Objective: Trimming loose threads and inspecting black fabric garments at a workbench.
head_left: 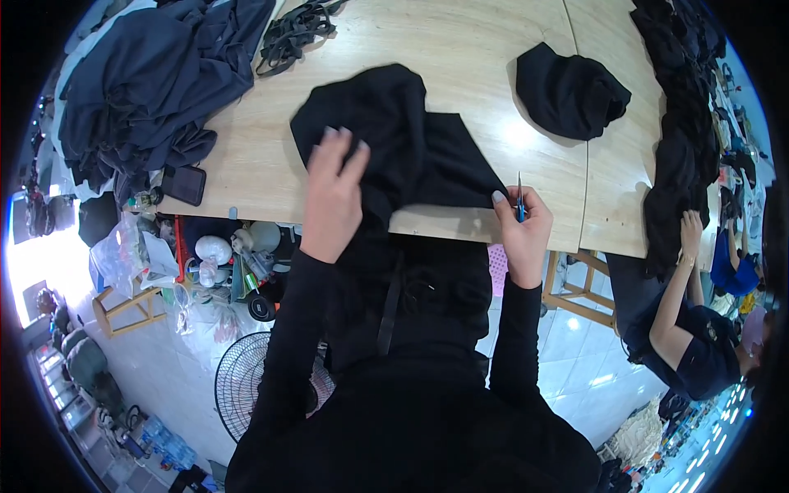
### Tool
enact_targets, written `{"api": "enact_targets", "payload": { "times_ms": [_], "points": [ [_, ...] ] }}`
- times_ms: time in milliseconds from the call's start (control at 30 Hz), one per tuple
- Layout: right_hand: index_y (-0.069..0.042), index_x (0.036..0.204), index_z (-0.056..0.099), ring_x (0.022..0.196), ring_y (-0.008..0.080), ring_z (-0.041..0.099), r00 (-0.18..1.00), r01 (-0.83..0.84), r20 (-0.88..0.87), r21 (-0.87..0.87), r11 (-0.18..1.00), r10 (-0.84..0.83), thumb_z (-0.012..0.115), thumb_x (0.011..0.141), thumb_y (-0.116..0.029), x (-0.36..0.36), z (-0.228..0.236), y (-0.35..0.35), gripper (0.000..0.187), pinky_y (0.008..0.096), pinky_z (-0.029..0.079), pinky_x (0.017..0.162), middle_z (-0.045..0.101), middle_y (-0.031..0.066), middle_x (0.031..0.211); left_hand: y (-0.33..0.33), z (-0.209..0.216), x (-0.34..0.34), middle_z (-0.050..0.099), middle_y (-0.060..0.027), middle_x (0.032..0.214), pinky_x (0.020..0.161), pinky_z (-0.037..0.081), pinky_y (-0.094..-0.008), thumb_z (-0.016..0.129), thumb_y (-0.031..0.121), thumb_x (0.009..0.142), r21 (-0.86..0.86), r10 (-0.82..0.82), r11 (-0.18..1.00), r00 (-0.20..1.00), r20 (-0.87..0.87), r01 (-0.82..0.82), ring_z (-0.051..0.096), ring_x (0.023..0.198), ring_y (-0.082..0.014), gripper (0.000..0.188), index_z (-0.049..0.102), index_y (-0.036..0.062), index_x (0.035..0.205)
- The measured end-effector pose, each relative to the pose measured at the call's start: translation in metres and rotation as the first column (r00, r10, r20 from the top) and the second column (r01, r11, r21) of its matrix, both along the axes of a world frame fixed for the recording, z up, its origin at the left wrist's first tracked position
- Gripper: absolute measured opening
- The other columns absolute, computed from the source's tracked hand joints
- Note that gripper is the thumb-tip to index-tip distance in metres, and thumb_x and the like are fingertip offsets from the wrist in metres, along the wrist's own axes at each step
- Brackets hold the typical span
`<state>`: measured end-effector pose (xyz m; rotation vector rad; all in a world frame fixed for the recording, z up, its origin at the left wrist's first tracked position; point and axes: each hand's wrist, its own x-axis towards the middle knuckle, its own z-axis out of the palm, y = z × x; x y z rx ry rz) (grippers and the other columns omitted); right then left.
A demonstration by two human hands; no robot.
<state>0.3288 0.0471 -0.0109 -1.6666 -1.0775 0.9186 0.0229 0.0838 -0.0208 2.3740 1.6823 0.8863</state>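
A black cloth piece [378, 140] lies spread over the near edge of the wooden table, with part of it hanging toward my lap. My left hand [333, 197] is over its left side, fingers stretched out and a little blurred; whether they press on the cloth I cannot tell. At the cloth's right corner, my right hand [526, 230] is closed round small blue thread snips [520, 209], their thin points facing away from me. The thumb and fingers of that hand also meet the corner of the cloth.
A dark cloth heap [156, 90] fills the table's far left, near black straps [300, 33] and a phone [183, 184]. Another black piece [571, 94] lies right. A co-worker [690, 329] handles dark cloth at the right. A fan [246, 382] stands below, left.
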Motion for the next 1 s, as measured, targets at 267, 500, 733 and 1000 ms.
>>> {"api": "enact_targets", "payload": {
  "times_ms": [267,500,733,1000],
  "points": [
    [0.002,0.1,0.071,0.073,0.0039,0.056,0.965,-0.033,-0.259,-0.013,0.999,0.028,0.077,0.1,-0.006,-0.017,0.018,-0.008,0.01,0.0222,0.043,0.067,0.062,-0.0033,0.078,-0.029,0.016,0.076,0.069,-0.0103,0.132,0.109,0.048,-0.0452,0.073,-0.005,0.083,-0.09,-0.071,0.991,0.966,0.25,0.096,0.065,0.128,-0.0335,0.04,0.074,0.0068,0.121],
    [0.004,0.108,0.076,0.062,0.005,0.053,0.934,-0.34,-0.222,-0.303,0.89,0.281,0.06,0.112,-0.013,0.028,0.02,-0.034,0.024,0.0232,0.04,0.058,0.058,-0.0017,0.069,-0.028,-0.013,0.016,0.074,-0.012,0.127,0.112,0.048,-0.046,0.069,-0.008,0.084,-0.094,0.167,0.985,0.92,0.355,-0.142,0.065,0.13,-0.0367,0.023,0.077,0.0045,0.1],
    [-0.013,0.103,0.084,0.069,0.0161,0.073,-0.399,-0.64,-0.297,0.768,-0.032,0.868,0.081,0.096,-0.033,0.098,0.131,-0.01,0.021,0.0316,0.049,0.054,0.076,0.0019,0.082,-0.027,-0.01,0.025,0.075,-0.0122,0.122,0.109,0.051,-0.0449,0.071,-0.004,0.09,-0.019,0.261,0.96,0.876,0.406,-0.278,0.067,0.127,-0.0363,0.023,0.076,0.003,0.112],
    [-0.019,0.084,0.057,0.055,0.0078,0.046,-0.054,-0.399,0.09,0.911,-0.104,0.994,0.062,0.1,-0.011,-0.003,0.24,-0.036,0.018,0.0265,0.027,0.05,0.048,-0.0036,0.066,-0.025,-0.037,0.026,0.069,-0.009,0.125,0.109,0.048,-0.046,0.072,0.005,0.086,0.095,0.363,0.92,0.918,0.162,-0.381,0.065,0.125,-0.0321,0.034,0.072,0.0065,0.12]
  ]
}}
